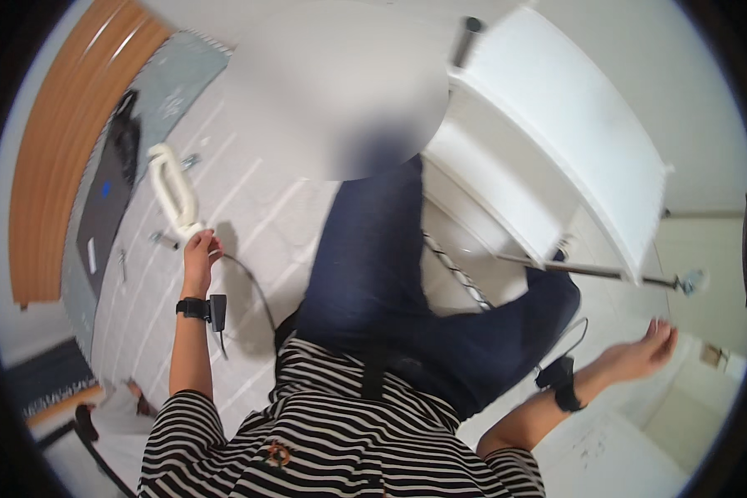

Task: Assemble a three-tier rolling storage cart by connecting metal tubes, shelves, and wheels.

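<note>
Head view: the left hand [199,253] is closed around the lower end of a white handle [173,189], which lies on the pale floor [249,207] to the left of the person's dark trouser legs [373,274]. Small screws [163,240] lie just beside the handle. The right hand [646,349] is open, fingers loose, holding nothing, below a white cabinet [556,124] and near its metal rod [589,270]. Both wrists carry black bands

left hand [199,256] grips white handle [174,191] | right hand [643,349] open, empty, near white cabinet [556,124]
</note>
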Demonstrator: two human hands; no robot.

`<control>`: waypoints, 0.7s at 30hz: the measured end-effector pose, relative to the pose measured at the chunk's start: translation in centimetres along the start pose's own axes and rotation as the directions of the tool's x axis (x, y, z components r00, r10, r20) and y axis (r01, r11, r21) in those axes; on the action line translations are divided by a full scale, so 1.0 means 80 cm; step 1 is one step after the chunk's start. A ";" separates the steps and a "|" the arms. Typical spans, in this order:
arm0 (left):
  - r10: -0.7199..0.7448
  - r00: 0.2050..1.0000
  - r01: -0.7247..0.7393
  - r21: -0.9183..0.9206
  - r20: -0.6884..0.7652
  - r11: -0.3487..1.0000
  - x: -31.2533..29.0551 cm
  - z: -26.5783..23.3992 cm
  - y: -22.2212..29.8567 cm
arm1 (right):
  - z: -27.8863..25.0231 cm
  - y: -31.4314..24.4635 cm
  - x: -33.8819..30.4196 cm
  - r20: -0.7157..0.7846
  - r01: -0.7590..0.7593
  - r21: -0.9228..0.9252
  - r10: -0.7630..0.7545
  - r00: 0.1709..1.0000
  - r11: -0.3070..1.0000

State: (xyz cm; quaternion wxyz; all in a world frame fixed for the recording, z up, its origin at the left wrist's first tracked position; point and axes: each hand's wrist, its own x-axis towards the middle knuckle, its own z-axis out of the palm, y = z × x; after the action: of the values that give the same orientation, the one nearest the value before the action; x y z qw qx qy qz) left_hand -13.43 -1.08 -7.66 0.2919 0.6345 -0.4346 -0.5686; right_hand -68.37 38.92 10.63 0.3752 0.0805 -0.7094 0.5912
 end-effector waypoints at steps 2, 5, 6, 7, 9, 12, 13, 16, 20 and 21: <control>0.011 0.969 0.019 0.115 -0.248 0.993 -0.003 -0.094 -0.058 | -0.007 0.029 -0.031 0.244 -0.249 0.183 0.202 0.949 0.951; -0.001 0.867 0.133 0.229 -0.498 0.964 -0.020 -0.200 -0.132 | 0.043 0.060 -0.129 0.732 -0.840 0.075 0.542 0.412 0.537; -0.039 0.841 0.187 0.223 -0.540 0.957 -0.025 -0.231 -0.152 | 0.057 0.077 -0.164 0.779 -0.893 -0.077 0.586 0.223 0.443; -0.105 0.820 0.272 0.222 -0.562 0.936 -0.032 -0.261 -0.175 | 0.068 0.095 -0.201 0.797 -0.911 -0.234 0.604 0.021 0.340; -0.085 0.783 0.262 0.203 -0.616 0.944 -0.022 -0.275 -0.192 | 0.072 0.137 -0.255 0.747 -0.805 -0.469 0.649 -0.142 0.364; -0.002 0.865 0.192 0.326 -0.502 0.926 0.027 -0.230 -0.144 | 0.068 0.136 -0.245 0.723 -0.654 -0.578 0.677 -0.134 0.488; 0.080 0.839 0.087 0.278 -0.538 0.957 0.045 -0.204 -0.127 | 0.060 0.130 -0.238 0.751 -0.654 -0.562 0.644 -0.145 0.508; 0.016 0.861 0.071 0.151 -0.509 0.986 0.102 -0.214 -0.087 | 0.057 0.136 -0.247 0.729 -0.674 -0.547 0.679 -0.091 0.497; -0.087 0.910 0.228 0.316 -0.404 0.921 0.156 -0.205 -0.070 | 0.060 0.139 -0.270 0.681 -0.662 -0.550 0.732 -0.004 0.508; -0.115 0.901 0.281 0.359 -0.419 0.890 0.159 -0.208 -0.070 | 0.063 0.132 -0.270 0.720 -0.645 -0.537 0.693 -0.015 0.544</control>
State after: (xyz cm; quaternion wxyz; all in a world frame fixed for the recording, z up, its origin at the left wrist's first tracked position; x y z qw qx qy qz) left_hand 3.68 -11.87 -15.39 0.1710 0.8227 -0.4097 -0.3551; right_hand -61.18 30.32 -11.25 -0.3924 0.0223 -0.7480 0.5349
